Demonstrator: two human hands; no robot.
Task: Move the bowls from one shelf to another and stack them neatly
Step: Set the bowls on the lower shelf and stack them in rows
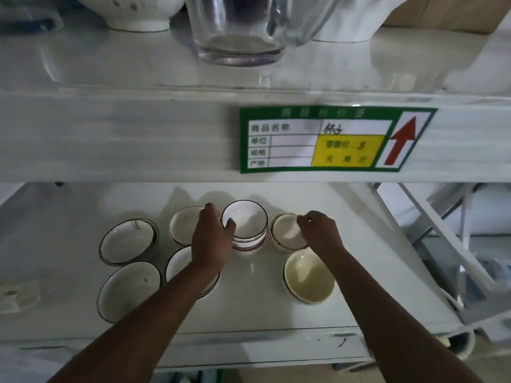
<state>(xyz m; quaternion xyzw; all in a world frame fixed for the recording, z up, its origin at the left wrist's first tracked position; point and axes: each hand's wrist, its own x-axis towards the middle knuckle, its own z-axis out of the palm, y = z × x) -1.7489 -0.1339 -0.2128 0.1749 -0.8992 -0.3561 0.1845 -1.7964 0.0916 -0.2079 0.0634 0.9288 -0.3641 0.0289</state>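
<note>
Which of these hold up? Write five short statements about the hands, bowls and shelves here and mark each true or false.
1. The left hand grips the rim of the dark-rimmed bowl stack. True.
2. The right hand rests flat on the shelf, touching nothing. False: its fingers pinch the rim of the cream bowl at the back right.
3. A clear glass vessel stands on the upper shelf. True.
4. The price label carries a blue arrow pointing down. False: the arrow is red and points up.
5. The pale yellow bowl at the front right sits empty on the lower shelf. True.
</note>
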